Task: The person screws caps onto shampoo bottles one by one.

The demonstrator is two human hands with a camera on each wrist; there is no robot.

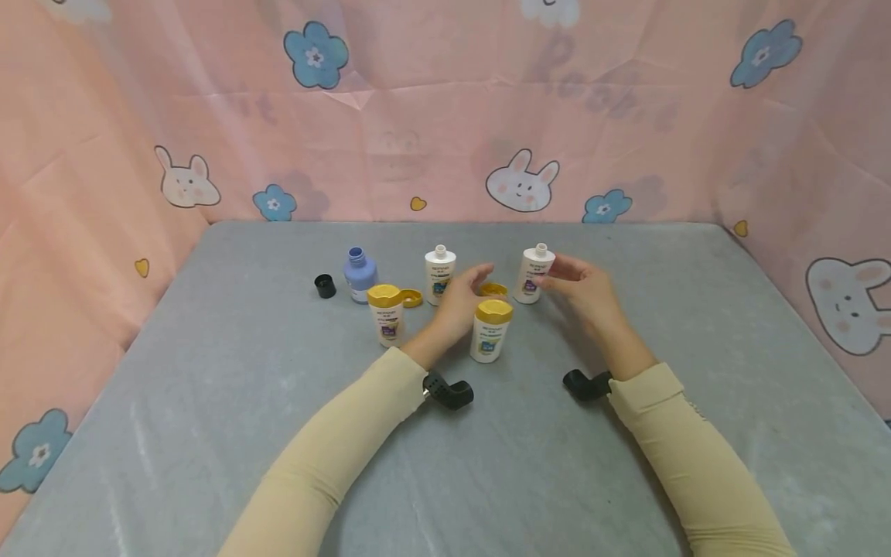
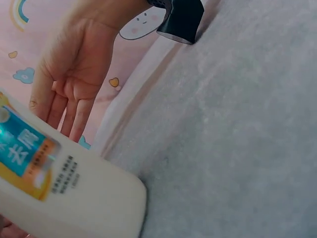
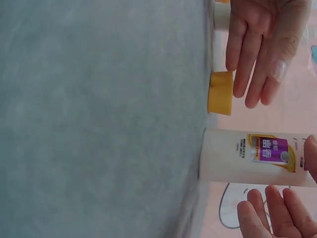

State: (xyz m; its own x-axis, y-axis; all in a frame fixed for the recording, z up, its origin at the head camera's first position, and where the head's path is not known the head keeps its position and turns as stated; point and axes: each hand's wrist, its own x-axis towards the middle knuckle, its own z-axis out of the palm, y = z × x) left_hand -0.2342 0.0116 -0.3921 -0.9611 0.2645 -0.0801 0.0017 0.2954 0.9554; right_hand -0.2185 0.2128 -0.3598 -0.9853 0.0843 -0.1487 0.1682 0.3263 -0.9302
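Observation:
My right hand [image 1: 581, 290] is at an uncapped white bottle with a purple label [image 1: 532, 282], which stands upright. Its thumb lies against the bottle's front; the other fingers [image 3: 275, 210] extend straight along the far side. My left hand [image 1: 455, 303] reaches between the bottles with extended fingers and holds nothing. In the right wrist view its fingertips are right beside a yellow cap [image 3: 220, 93] on the table. Nearest that forearm stands a white bottle with a yellow cap and teal label [image 1: 489, 336], large in the left wrist view. Behind the left hand is another uncapped white bottle [image 1: 438, 275].
To the left stand a yellow-capped white bottle with a purple label [image 1: 387, 319] and an open blue bottle [image 1: 360, 277]. A second yellow cap [image 1: 411, 298] and a black cap [image 1: 324, 286] lie nearby. The grey table [image 1: 522, 480] meets a pink patterned curtain [image 1: 418, 116].

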